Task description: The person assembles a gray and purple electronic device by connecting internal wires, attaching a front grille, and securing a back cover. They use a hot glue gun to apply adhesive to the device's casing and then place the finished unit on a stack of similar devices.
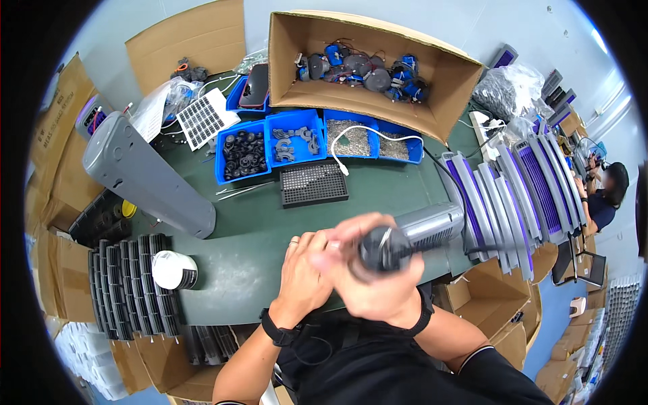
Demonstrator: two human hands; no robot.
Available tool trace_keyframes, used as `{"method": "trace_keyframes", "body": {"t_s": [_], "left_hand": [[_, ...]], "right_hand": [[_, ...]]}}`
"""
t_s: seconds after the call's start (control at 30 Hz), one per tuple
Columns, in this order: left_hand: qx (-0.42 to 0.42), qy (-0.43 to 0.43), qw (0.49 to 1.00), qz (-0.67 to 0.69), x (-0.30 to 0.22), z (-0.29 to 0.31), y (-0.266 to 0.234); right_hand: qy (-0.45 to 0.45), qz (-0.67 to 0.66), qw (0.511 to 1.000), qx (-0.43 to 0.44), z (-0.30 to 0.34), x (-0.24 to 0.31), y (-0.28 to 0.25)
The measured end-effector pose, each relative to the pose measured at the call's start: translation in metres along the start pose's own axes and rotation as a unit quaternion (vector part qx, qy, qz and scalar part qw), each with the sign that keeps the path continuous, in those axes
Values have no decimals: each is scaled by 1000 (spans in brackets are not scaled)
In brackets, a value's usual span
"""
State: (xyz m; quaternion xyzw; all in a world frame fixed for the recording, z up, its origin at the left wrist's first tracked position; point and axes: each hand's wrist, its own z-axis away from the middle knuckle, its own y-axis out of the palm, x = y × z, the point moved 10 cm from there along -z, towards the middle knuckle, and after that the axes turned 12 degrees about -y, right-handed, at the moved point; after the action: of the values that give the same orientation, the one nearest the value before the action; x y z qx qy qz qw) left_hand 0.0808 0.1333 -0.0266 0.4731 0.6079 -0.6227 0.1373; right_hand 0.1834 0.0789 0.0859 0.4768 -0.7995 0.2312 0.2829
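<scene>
My right hand (368, 283) is blurred and grips the round dark end of a long grey tower-shaped housing (422, 233) that lies across the green table edge, pointing right. Pressed against that same end from the left is my left hand (304, 270), fingers curled; a ring shows on one finger. Both wrists wear black bands. The exact finger contact is smeared by motion.
A second grey tower housing (145, 175) lies at the left. Blue bins (283, 145) of small parts, a black tray (314, 183) and a white cable sit behind. A big cardboard box (371, 67) holds motors. Grey-purple panels (513, 196) stack at right; black grilles (128, 283) at left. Another person sits far right.
</scene>
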Motion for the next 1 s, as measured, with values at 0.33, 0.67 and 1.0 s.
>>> {"method": "trace_keyframes", "body": {"t_s": [0.33, 0.67, 1.0], "left_hand": [[37, -24, 998, 33, 2, -2, 0], [40, -1, 999, 19, 2, -3, 5], [40, -27, 998, 38, 0, 6, -8]], "right_hand": [[-28, -50, 996, 61, 8, 3, 8], [-27, -63, 995, 79, 7, 1, 10], [-13, -192, 980, 60, -38, 25, -14]]}}
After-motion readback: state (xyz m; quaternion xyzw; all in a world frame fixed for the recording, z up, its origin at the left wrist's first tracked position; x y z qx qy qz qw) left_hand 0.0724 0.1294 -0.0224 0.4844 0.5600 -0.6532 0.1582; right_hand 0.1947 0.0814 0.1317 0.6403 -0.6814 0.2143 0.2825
